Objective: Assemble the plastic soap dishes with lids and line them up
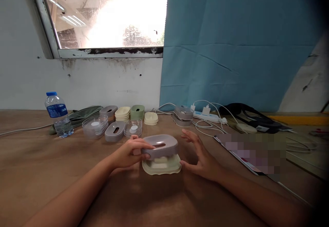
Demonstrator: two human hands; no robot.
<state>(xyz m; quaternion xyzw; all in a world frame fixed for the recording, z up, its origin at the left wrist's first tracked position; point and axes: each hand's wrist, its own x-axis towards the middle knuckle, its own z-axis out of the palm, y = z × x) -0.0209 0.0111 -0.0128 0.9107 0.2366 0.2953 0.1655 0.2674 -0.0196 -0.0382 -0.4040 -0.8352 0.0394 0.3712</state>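
My left hand [135,151] grips the left end of a grey-mauve oval plastic piece [167,148] with a slot in its middle, like a soap dish or small box lid. That piece is held just over a cream tray [161,168] with a wavy rim, which rests on the table. Whether the two touch cannot be made out. To the right, my right hand [199,156] is open, thumb and fingers spread, its thumb close to the cream tray's right edge. Nothing is in it.
Behind stand grey slotted pieces [114,131], clear tubs [95,127], cream stacks [122,114] and a green box [137,112]. A water bottle [58,115] is at left. To the right lie a stacked grey box [183,115], a power strip [208,116] with cables, and a blurred-out tablet-like device [246,155].
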